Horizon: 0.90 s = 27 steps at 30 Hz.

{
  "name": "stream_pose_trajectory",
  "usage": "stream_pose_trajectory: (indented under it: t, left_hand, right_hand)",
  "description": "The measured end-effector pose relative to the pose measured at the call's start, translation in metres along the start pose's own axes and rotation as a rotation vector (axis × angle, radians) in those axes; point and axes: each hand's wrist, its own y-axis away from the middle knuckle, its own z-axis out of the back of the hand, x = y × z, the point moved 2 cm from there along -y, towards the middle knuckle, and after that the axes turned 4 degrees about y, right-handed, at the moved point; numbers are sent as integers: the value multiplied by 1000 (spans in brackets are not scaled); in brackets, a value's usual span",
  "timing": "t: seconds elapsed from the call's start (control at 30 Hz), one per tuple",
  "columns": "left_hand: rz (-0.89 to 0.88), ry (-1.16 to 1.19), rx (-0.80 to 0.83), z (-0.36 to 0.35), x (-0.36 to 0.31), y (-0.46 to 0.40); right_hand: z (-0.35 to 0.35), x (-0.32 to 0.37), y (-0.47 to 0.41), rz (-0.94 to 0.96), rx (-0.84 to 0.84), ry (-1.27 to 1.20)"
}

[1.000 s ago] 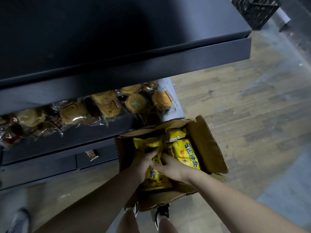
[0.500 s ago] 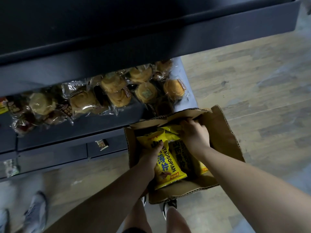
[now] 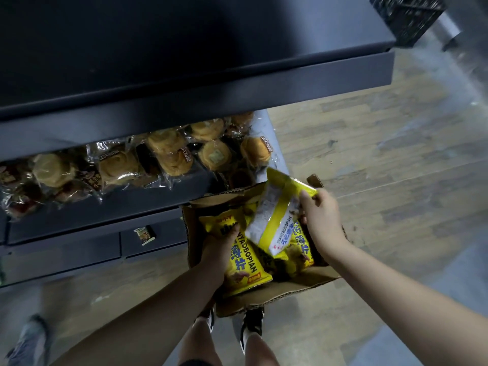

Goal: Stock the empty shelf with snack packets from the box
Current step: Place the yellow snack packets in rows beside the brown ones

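The right hand (image 3: pixel 320 220) has its grip closed on one yellow snack packet (image 3: pixel 274 220), fingers curled over the top corner and thumb against the edge, so the packet hangs tilted with its pale printed back facing up. Held by the corner like this, it looks to be coming up clear of the others, ready to go to a shelf. The left hand (image 3: pixel 220 248) grips a second yellow packet (image 3: pixel 244 262) near its upper half, fingers wrapped over the front; this one lies face up and slanted inside the box, probably held ready as the next one out.

Both packets are over or inside the cardboard box (image 3: pixel 280 289), which stands open on the wooden floor (image 3: pixel 383 159) right in front of the person's feet, close to the shelving so the reach is short. Under the two gripped packets at least two more yellow ones show, making four or so in sight; any deeper ones are hidden.

Above the box, the lower shelf (image 3: pixel 111 207) already carries wrapped buns (image 3: pixel 169 154), roughly eight or nine clear bags, partly cut off by the shelf above. That dark upper shelf (image 3: pixel 184 43) lies bare where visible, and is likely the one to be stocked. A black crate (image 3: pixel 406 17) sits at the top right corner.
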Motion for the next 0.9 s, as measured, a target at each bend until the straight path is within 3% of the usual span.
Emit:
stream_pose_trajectory:
  t: [0.07, 0.13, 0.27, 0.4, 0.5, 0.57, 0.67, 0.73, 0.83, 0.9]
  left_hand:
    - [-7, 19, 0, 1, 1, 1]
    - [-20, 22, 7, 2, 0, 1]
    - [-25, 25, 19, 3, -1, 5]
    - [3, 13, 20, 3, -2, 1]
    - [-12, -10, 42, 1, 0, -1]
    - [-31, -31, 50, 1, 1, -2]
    - [-35, -75, 53, -1, 2, -1]
    - [-30, -86, 51, -2, 2, -3]
    - [-12, -109, 40, -3, 4, -6]
    - [-3, -104, 38, -4, 4, -8]
  right_hand:
    - [-3, -10, 0, -144, 92, 11]
    - [-3, -13, 2, -146, 111, 88]
    - [3, 9, 21, 219, 14, 167]
    - [5, 7, 39, 554, 151, 331]
    - [8, -22, 33, 492, 457, 610]
    - [13, -37, 27, 439, 509, 887]
    - [15, -45, 19, 288, 534, 1103]
    - [9, -45, 19, 216, 500, 1097]
    - [-3, -37, 14, 151, 253, 889]
    - [-15, -36, 7, 92, 216, 792]
